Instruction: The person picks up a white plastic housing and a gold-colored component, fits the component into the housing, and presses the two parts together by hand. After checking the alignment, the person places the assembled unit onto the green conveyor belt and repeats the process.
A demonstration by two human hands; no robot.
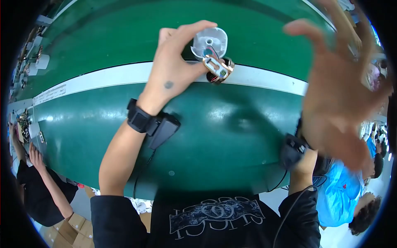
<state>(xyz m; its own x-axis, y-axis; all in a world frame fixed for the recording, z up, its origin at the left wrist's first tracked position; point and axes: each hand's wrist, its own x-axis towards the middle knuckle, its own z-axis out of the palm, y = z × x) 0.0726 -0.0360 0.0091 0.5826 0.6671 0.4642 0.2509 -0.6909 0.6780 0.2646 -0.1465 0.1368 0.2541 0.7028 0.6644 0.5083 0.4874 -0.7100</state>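
Using the white strip (111, 76) across the green bench (198, 140) as datum. My left hand (171, 62) reaches across it, gripping a white housing (222, 39) just beyond the strip, open side toward me. Thin wires (214, 51) link the housing to a copper-edged component (216, 68), which sits over the strip in view, by my thumb. My right hand (343, 87) is up in front of the strip's right end, fingers spread, motion-blurred, nothing visible in it. Black wrist units (163, 130) on both arms, near side of strip. Person in black (45, 186) off its left end, near side; person in blue (337, 194) off its right, also near side.
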